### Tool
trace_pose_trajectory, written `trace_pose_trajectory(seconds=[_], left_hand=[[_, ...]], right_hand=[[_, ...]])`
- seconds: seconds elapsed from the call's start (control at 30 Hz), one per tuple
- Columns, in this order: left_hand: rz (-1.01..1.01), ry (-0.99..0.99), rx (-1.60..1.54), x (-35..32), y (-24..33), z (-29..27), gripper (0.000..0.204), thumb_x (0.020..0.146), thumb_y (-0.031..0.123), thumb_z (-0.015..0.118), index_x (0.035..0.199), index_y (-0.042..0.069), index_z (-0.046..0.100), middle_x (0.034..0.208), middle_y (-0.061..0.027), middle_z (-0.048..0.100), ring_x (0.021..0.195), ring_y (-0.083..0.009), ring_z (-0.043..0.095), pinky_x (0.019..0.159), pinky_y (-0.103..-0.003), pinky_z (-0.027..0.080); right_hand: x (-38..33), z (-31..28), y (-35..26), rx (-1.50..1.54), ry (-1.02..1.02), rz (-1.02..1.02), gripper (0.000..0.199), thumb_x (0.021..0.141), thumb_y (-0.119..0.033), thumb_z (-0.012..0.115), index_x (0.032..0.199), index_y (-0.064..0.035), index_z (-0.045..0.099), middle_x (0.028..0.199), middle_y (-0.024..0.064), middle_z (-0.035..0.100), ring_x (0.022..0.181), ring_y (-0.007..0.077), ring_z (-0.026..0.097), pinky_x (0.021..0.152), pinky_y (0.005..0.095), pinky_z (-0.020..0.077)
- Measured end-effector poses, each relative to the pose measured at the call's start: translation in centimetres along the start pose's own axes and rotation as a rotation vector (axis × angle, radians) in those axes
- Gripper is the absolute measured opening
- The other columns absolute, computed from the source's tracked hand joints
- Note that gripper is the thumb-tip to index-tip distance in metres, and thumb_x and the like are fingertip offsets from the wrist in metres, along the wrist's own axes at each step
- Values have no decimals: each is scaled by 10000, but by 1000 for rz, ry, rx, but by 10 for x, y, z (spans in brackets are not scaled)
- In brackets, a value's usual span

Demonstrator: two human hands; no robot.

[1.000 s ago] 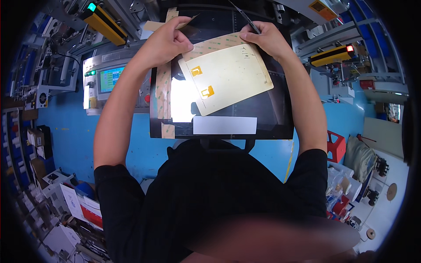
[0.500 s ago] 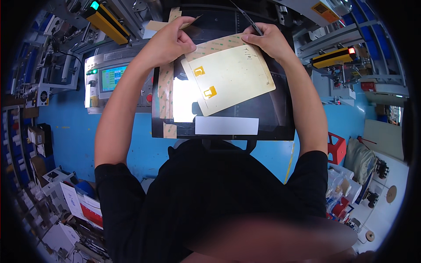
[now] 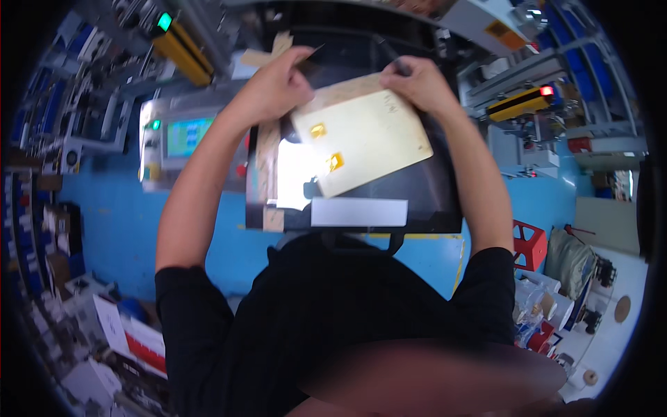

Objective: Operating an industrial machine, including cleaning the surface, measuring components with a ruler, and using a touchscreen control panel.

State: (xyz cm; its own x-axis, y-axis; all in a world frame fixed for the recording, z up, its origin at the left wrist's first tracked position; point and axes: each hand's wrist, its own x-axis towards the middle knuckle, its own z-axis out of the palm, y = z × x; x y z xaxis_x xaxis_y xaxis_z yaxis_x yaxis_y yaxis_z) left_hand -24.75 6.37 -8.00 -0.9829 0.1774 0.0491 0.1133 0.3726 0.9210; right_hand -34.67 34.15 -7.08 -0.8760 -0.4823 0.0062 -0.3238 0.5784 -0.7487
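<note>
A cream-coloured rectangular sheet [image 3: 375,139] lies tilted on a black board [image 3: 438,205]. Two small orange-gold tape patches [image 3: 335,162] sit on its left part, and there is handwriting near its upper right corner. Along its far edge runs a tan strip [image 3: 344,90] with faint printing. My left hand [image 3: 274,90] is at the sheet's upper left corner, its fingers pinching a thin dark piece [image 3: 310,55]. At the upper right edge, my right hand [image 3: 422,82] is closed around dark tweezers [image 3: 399,66], blurred here, with its thumb by the sheet.
A white label [image 3: 359,213] is on the board's near edge, with tan tape [image 3: 267,160] down its left side. Left of it stands a control panel with a lit screen [image 3: 187,137]. Yellow sensor bars [image 3: 521,103] flank the bench; a red stool [image 3: 529,244] is at right.
The whole scene sits slightly lower in the picture and looks more blurred. Both hands keep nearly the same places at the sheet; their holds look unchanged.
</note>
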Motion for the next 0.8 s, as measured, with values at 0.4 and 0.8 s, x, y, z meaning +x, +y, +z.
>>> trace_pose_trajectory(seconds=[0.4, 0.8], left_hand=[[-217, 11, 270, -21, 48, 15, 811, 731, 31, 745, 1435, 59, 342, 797, -51, 587, 710, -127, 568, 668, -260, 480], [-210, 22, 365, -19, 52, 18, 840, 757, 30, 716, 1481, 148, 305, 827, -74, 568, 739, -170, 563, 705, -291, 486]], right_hand=[[-9, 6, -10, -92, -32, 56, 296, 714, -240, 767, 897, -24, 680, 822, 147, 681, 778, 271, 664, 726, 344, 508], [-9, 6, -21, -279, -5, -32, 399, 716, -335, 776, 941, -25, 662, 906, 182, 675, 857, 357, 644, 781, 408, 502]])
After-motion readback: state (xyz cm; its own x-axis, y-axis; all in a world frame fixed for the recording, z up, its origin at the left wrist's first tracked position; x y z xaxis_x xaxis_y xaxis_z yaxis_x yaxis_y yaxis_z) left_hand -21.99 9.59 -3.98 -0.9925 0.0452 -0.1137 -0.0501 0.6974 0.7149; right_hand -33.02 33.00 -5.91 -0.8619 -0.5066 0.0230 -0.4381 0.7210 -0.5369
